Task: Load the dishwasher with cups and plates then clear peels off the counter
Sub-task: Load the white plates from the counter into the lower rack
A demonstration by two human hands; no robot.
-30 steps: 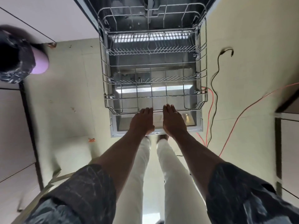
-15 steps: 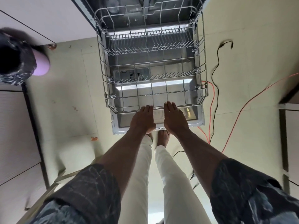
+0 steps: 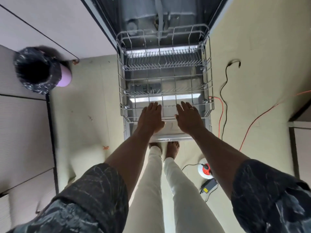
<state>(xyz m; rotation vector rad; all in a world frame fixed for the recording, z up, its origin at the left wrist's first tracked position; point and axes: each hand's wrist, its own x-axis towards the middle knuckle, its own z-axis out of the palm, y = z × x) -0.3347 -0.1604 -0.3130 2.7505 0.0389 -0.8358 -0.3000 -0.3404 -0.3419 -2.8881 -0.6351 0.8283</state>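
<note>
The dishwasher stands open below me, its door (image 3: 170, 134) folded down flat. An empty grey wire rack (image 3: 165, 76) is pulled out over the door, with no cups or plates in it. My left hand (image 3: 150, 117) and my right hand (image 3: 189, 118) hover side by side above the rack's near rim, fingers straight and spread, holding nothing. I cannot tell whether they touch the wire. The dark tub of the machine (image 3: 159, 15) lies behind the rack.
A bin lined with a dark bag (image 3: 37, 70) stands left of the dishwasher against the cabinets. Orange (image 3: 262, 115) and black (image 3: 224, 91) cables run over the floor on the right, beside a round power socket (image 3: 206, 168) and an adapter (image 3: 209, 184). Small scraps (image 3: 105, 147) lie on the floor.
The rack has slid further out toward me. My hands have gone from gripping its front rim close together to lying open and wider apart above it.
</note>
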